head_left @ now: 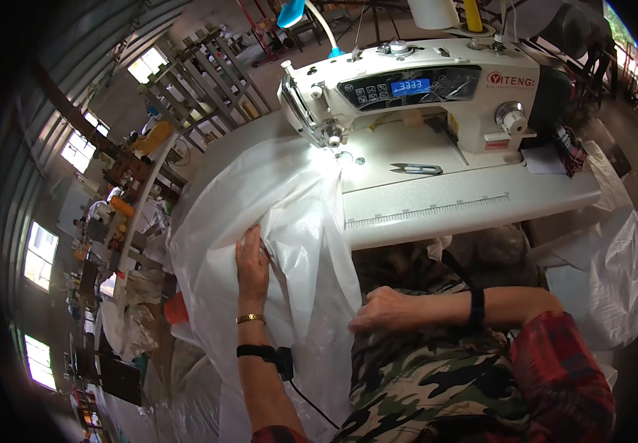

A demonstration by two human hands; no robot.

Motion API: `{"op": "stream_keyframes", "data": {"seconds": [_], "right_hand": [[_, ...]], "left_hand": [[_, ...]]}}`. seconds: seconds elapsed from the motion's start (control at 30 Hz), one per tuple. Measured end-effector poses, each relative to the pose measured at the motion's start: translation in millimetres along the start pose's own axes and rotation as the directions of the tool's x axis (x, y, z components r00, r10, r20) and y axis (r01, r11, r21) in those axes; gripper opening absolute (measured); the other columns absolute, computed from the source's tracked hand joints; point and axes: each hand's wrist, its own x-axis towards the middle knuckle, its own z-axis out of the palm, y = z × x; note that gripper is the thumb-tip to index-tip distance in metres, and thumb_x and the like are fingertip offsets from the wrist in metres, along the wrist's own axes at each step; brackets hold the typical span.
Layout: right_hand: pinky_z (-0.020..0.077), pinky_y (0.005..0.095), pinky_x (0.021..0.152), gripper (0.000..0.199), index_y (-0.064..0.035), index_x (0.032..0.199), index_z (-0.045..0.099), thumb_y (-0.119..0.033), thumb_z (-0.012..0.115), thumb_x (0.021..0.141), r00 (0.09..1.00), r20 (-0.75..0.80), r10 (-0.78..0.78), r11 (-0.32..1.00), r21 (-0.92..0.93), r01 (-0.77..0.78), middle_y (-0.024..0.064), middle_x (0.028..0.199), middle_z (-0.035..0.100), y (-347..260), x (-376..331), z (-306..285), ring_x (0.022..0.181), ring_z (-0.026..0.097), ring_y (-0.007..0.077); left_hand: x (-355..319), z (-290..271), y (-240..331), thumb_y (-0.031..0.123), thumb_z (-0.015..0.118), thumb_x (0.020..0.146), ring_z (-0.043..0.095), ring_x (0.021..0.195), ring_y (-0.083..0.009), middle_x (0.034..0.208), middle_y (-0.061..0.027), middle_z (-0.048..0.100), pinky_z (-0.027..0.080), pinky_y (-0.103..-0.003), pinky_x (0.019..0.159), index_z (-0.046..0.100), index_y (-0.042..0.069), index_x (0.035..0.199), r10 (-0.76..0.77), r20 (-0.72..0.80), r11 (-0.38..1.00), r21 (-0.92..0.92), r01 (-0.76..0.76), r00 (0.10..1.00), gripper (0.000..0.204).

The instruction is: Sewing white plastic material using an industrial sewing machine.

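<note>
A large white woven-plastic sheet (311, 273) runs from under the needle of a white sewing machine (400, 88), over the table's left part and down towards my lap. My left hand (252, 262) lies flat on it, fingers stretched forward beside a fold. Closer to my body, my right hand (382, 310) is closed at the sheet's right edge and seems to pinch it; its fingertips are partly hidden. A lamp lights the needle area, where the sheet bunches into folds. Thread snips (416, 169) lie on the machine bed, right of the needle.
A ruler scale (430, 210) runs along the table's front edge. More white plastic sheeting (625, 273) hangs at the right. A blue-headed lamp (291, 13) and a thread cone (434, 13) stand behind the machine. On the left are a cluttered bench (138, 214) and an orange container (176, 309).
</note>
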Motion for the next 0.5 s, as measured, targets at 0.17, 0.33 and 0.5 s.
{"op": "stream_keyframes", "data": {"seconds": [0.17, 0.33, 0.5], "right_hand": [[0.0527, 0.0344, 0.069, 0.016, -0.0058, 0.1, 0.066, -0.011, 0.067, 0.085, 0.944, -0.329, -0.036, 0.991, 0.106, 0.075, 0.0017, 0.072, 0.061, -22, -60, -59, 0.064, 0.062, 0.0166], [0.0513, 0.039, 0.068, 0.008, -0.0105, 0.08, 0.061, -0.015, 0.067, 0.082, 0.952, -0.11, 0.284, 0.949, -0.106, -0.296, 0.0084, 0.07, 0.064, 5, -123, -48, 0.07, 0.067, 0.0249], [0.0503, 0.0502, 0.071, 0.022, -0.0047, 0.1, 0.059, -0.025, 0.057, 0.093, 0.712, 0.342, 0.612, 0.783, -0.143, -0.605, 0.0177, 0.073, 0.065, -9, -114, -43, 0.076, 0.067, 0.0379]], "left_hand": [[-3, -1, -1, 0.015, 0.044, 0.1, 0.038, 0.141, -0.0276, 0.15, -0.0133, 0.044, 0.018, -0.048, 0.12, 0.041, 0.003, 0.147, -0.002, 0.007, 0.999, -0.042, 0.002, 1.0, 0.048], [-3, -4, 4, 0.012, 0.046, 0.098, 0.038, 0.141, -0.0276, 0.15, -0.0139, 0.044, 0.017, -0.047, 0.121, 0.04, 0.003, 0.147, -0.002, 0.006, 0.996, -0.091, 0.003, 1.0, 0.05], [-6, -9, 14, 0.013, 0.049, 0.097, 0.038, 0.14, -0.0301, 0.149, -0.0164, 0.044, 0.019, -0.046, 0.12, 0.041, 0.001, 0.146, -0.046, 0.015, 0.989, -0.14, 0.048, 0.999, 0.051]]}}
